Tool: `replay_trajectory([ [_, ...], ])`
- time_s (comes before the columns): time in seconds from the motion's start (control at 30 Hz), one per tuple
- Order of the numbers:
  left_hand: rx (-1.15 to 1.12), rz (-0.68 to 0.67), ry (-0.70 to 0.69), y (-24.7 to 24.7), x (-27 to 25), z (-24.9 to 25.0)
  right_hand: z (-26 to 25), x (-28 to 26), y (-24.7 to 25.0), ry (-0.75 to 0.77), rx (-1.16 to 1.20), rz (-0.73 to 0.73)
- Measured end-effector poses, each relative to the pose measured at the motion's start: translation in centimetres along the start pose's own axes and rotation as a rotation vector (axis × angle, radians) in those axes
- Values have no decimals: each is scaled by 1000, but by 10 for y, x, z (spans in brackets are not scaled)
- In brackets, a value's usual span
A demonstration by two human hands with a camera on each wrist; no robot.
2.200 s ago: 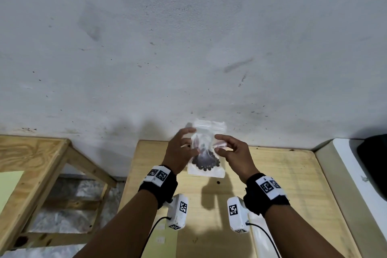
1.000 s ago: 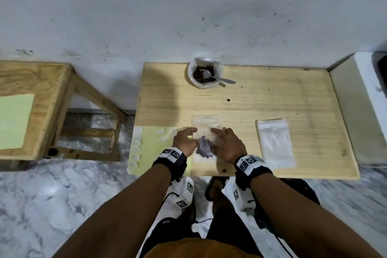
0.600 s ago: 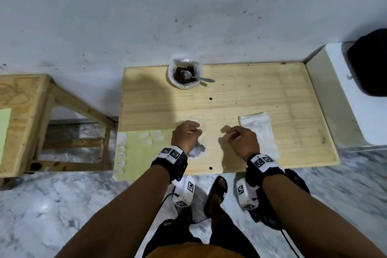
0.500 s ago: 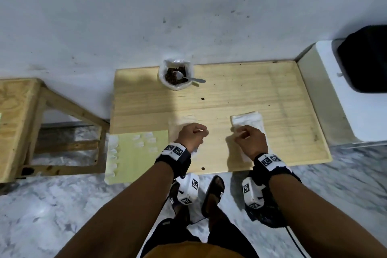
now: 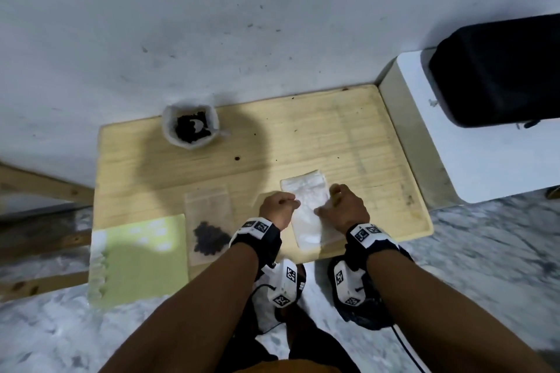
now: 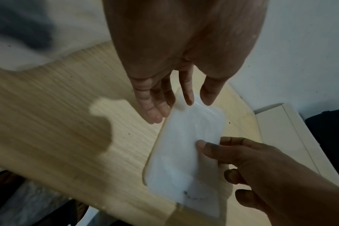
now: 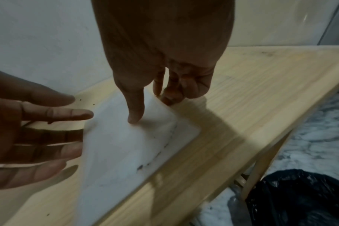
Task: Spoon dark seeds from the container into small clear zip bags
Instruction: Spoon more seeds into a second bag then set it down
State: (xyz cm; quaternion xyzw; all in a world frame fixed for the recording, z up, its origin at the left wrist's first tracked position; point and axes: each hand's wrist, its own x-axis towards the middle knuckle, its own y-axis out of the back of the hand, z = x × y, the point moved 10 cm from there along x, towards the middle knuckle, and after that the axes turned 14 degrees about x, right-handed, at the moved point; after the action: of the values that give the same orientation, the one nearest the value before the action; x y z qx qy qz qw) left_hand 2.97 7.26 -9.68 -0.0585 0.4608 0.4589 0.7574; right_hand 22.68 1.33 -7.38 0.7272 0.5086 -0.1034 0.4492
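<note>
A white container [image 5: 190,127] of dark seeds, with a spoon [image 5: 200,127] in it, stands at the back left of the wooden table [image 5: 348,145]. A clear zip bag [image 5: 209,221] with dark seeds in it lies flat near the front edge, with no hand on it. Right of it lies a stack of empty zip bags [image 5: 306,221] [image 6: 184,145] [image 7: 126,152]. My left hand [image 5: 285,203] [image 6: 174,104] touches the stack's left edge with straight fingers. My right hand [image 5: 330,200] [image 7: 151,107] pinches the stack, thumb on top and fingers curled at its right edge.
A pale green sheet [image 5: 142,254] overhangs the table's front left corner. A few loose seeds [image 5: 237,158] lie mid-table. To the right, a black bag [image 5: 497,70] sits on a white surface [image 5: 472,145]. A black plastic bag [image 7: 300,198] lies under the table.
The filled bag came down from in front of the wall onto the table and both hands let go of it. Both hands then moved right to the stack of empty bags.
</note>
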Motion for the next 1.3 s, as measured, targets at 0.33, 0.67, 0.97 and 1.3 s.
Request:
replay_trajectory([
  [0.33, 74, 24, 6, 1, 0, 7, 6, 1, 24, 49, 191, 104],
  [0.67, -53, 113, -231, 24, -22, 32, -28, -15, 29, 93, 753, -113],
  [0.97, 32, 264, -404, 102, -58, 70, -117, -28, 16, 301, 485, -230],
  [1.3, 429, 792, -448, 204, -112, 81, -205, -69, -45, 293, 275, -515],
])
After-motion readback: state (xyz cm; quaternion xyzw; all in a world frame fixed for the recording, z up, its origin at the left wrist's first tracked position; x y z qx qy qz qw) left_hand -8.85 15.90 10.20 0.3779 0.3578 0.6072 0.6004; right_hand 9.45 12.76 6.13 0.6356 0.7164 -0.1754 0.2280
